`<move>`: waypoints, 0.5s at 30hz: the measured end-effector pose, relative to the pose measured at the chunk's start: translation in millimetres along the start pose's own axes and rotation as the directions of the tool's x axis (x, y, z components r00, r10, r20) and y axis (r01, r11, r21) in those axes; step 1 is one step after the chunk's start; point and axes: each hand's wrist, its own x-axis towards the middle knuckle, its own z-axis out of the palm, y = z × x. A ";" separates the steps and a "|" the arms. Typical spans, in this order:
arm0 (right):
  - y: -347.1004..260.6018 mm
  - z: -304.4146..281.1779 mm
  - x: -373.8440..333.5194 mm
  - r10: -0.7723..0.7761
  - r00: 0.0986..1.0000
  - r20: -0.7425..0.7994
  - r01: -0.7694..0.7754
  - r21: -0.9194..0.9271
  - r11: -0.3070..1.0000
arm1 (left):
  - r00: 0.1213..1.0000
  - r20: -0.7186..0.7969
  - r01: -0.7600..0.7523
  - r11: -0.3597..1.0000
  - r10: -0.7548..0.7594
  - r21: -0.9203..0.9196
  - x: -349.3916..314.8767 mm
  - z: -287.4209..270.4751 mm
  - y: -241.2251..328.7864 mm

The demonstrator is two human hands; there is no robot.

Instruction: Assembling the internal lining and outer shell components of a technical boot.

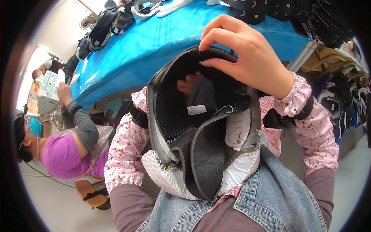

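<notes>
A black shoe upper (206, 150) with dark mesh lining, zigzag stitching and pale lower edges stands upright in front of my chest, its opening facing me. My right hand (251, 54) pinches the upper's far rim between thumb and fingers. Inside the opening, a few curled fingertips of my left hand (188, 84) show against the dark lining; the rest of that hand is hidden behind the upper's left wall. A small white label (196, 110) sits on a grey-black flap just below those fingers.
Beyond the upper runs a blue-covered table (127, 63) with black shoe parts (101, 31) at its left end and stacked black uppers (286, 9) at the right. A person (65, 152) sits at the left near a wooden stool (91, 193). Shelved shoe parts (334, 102) stand at the right.
</notes>
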 end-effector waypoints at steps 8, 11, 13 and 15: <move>-3.6 3.6 4.2 -0.040 0.999 -0.025 0.042 0.061 0.997 | 0.999 -0.004 -0.049 0.998 0.050 0.028 -6.4 0.1 -14.5; -1.4 7.8 6.7 -0.024 1.000 -0.010 0.024 0.024 0.999 | 0.999 -0.007 -0.054 0.998 0.054 0.039 -3.6 -1.5 -19.4; 3.2 11.2 6.8 -0.009 1.000 -0.024 0.010 0.048 0.999 | 0.998 -0.007 -0.056 0.997 0.056 0.044 -2.1 -2.3 -22.9; 5.6 14.5 2.1 0.007 1.000 -0.022 -0.006 0.039 0.999 | 0.998 -0.010 -0.061 0.997 0.062 0.048 -2.3 -3.5 -26.5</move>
